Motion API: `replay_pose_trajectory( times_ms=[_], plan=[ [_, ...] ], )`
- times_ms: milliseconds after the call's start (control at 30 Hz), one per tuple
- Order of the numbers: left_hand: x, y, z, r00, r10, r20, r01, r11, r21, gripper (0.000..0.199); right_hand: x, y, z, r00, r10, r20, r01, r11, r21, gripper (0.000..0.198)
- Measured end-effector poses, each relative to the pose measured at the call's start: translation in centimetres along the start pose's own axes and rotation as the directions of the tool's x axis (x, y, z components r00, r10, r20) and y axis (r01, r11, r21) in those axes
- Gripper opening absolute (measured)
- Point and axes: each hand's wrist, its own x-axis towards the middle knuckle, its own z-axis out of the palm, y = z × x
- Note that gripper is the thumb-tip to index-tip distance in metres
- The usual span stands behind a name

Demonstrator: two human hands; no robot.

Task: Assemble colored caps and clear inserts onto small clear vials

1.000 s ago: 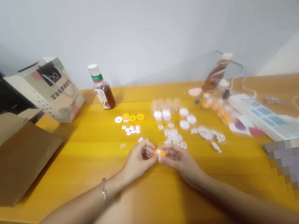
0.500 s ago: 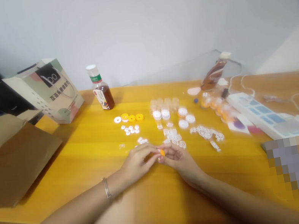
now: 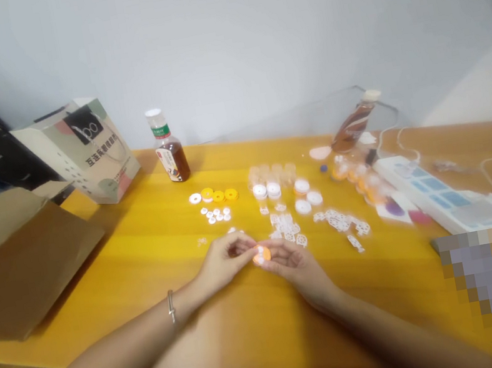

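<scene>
The left hand (image 3: 220, 266) and right hand (image 3: 301, 265) are clamping their fingers on a small orange-and-white piece (image 3: 262, 255), sitting between the fingertips; white openwork parts (image 3: 284, 225) are lying just beyond them.

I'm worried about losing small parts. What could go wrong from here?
The small orange piece is between the left hand and right hand, so it might slip out. The white parts lie loose just beyond the right hand; a stray movement could scatter them.
</scene>
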Motion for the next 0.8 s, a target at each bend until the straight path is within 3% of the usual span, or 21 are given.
replay_pose_trajectory(
  times_ms=[333,533,633,700,800],
  plan=[
    [-0.2,0.2,-0.2,0.998,-0.011,0.064,0.014,0.999,-0.046,0.023,-0.1,0.0,-0.2,1.000,-0.001,-0.019,0.001,1.000,0.020,0.029],
    [-0.1,0.3,-0.6,1.000,0.001,-0.020,0.000,1.000,0.025,0.022,-0.2,-0.1,-0.3,0.999,0.009,-0.049,-0.008,1.000,0.019,0.030],
    [0.7,0.1,-1.3,0.994,0.026,-0.109,-0.013,0.992,0.124,0.022,-0.3,-0.1,-0.6,0.996,0.001,-0.087,0.001,1.000,0.025,0.030],
    [1.8,0.1,-1.9,0.988,0.106,-0.112,-0.072,0.960,0.272,0.020,-0.4,-0.1,-0.7,0.994,-0.014,-0.109,0.017,1.000,0.026,0.031],
    [4.7,0.4,-2.6,0.961,0.277,0.013,-0.237,0.796,0.557,0.017,-0.3,0.0,-0.8,0.989,-0.044,-0.145,0.047,0.999,0.022,0.034]
  ],
)
